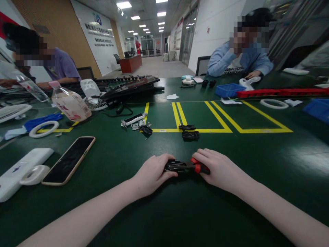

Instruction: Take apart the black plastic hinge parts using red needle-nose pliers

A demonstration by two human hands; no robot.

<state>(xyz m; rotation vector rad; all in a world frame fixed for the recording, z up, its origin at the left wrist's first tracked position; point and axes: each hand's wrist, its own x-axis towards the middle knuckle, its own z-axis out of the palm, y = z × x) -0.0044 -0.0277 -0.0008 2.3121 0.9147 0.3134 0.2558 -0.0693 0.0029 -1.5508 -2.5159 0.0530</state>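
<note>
Close in front of me, my left hand point(156, 169) is closed around a small black plastic part point(175, 166), thumb below and fingers above. My right hand point(216, 168) grips pliers with red and black handles point(197, 166). Their jaws point left and meet the black part; whether they bite on it I cannot make out. Beyond my hands lie two similar black parts point(190, 135) by the yellow tape line. Farther left sit another black piece point(146, 129), small metal brackets point(138, 125) and a long silver and white strip point(133, 119).
A phone point(70, 161), a white box point(25, 168) and a tape roll point(44, 129) lie at left, near a bottle point(70, 103) and black panels point(131, 88). A blue tray point(229, 90) and a red strip point(282, 92) are at right. Two people sit across the table.
</note>
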